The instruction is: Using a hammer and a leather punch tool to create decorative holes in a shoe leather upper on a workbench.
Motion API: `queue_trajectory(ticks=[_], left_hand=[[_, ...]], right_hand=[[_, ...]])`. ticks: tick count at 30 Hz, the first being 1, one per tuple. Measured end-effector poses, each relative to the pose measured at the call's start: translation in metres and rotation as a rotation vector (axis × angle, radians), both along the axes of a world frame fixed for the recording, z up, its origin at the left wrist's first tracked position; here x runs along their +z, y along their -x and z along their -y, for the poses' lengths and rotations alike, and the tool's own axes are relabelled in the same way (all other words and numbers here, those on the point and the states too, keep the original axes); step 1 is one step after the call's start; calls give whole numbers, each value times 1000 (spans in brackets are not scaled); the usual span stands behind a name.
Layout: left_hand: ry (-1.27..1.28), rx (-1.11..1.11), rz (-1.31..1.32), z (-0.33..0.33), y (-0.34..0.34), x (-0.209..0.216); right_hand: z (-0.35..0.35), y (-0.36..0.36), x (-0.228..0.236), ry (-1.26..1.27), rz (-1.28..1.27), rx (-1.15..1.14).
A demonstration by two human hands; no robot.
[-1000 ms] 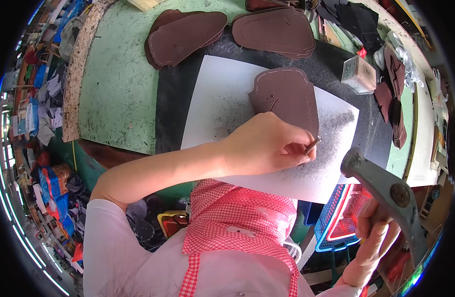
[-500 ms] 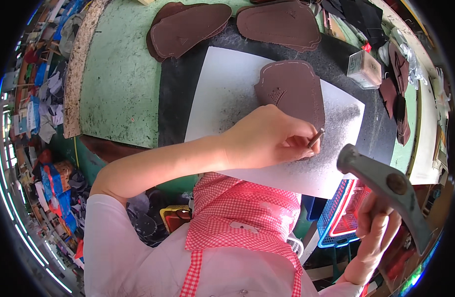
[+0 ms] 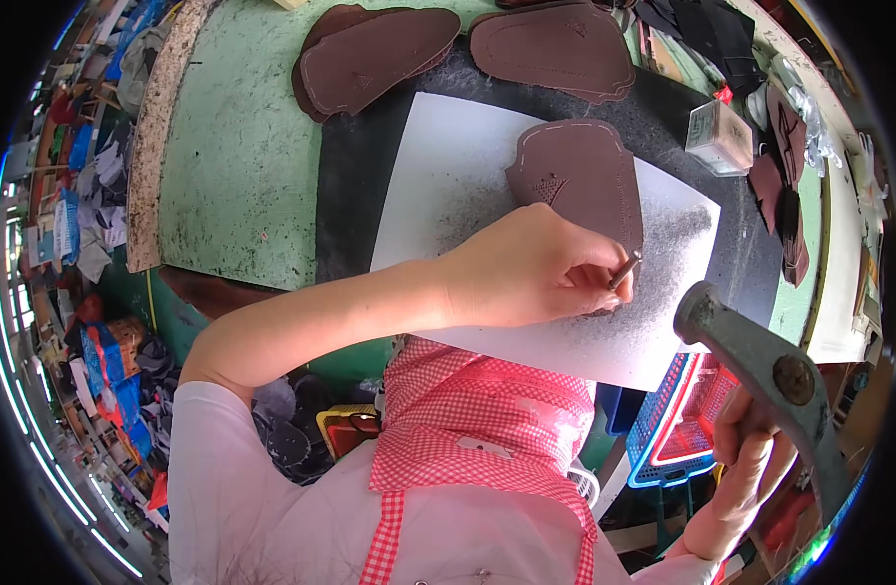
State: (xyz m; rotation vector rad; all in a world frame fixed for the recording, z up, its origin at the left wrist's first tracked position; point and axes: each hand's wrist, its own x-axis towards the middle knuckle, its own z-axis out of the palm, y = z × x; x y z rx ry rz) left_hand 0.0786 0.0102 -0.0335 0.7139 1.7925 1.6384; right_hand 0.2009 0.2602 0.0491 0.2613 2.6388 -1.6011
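Note:
My left hand (image 3: 545,268) is closed around a slim metal punch (image 3: 625,270), its upper end sticking out above my fingers. Under that hand lies a brown shoe-upper piece (image 3: 589,175) with a stitched line along its edge and a small triangle of punched holes. My hand hides the lower part of the piece and the punch's tip. A white sheet (image 3: 438,156) speckled with dark specks lies beneath it. At the lower right, my right hand (image 3: 750,453) grips the handle of a hammer (image 3: 760,356); its head is raised beside the sheet, apart from the punch.
A black mat (image 3: 345,185) covers part of the green table (image 3: 238,146). Brown pieces lie stacked at the back left (image 3: 379,58) and back centre (image 3: 550,49). A clear box (image 3: 718,139) stands on the right. Below the table edge are blue and red baskets (image 3: 667,429).
The hammer and my right hand have shifted slightly to the right. My left hand keeps the punch at nearly the same spot on the brown piece.

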Motion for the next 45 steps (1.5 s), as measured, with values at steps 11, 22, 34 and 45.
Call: queue_trajectory(ticks=[11,22,34,45], left_hand=[[4,-32,-155,4,0,-3],[66,-56,-202,10,7,-3],[58,-137,-480,11,4,3],[-118,311,-45,17,4,-2]], right_hand=[[-73,-14,42,461,531,-101],[29,13,16,-125,107,62],[-26,-16,22,-80,-98,131],[45,71,-42,-578,-76,221]])
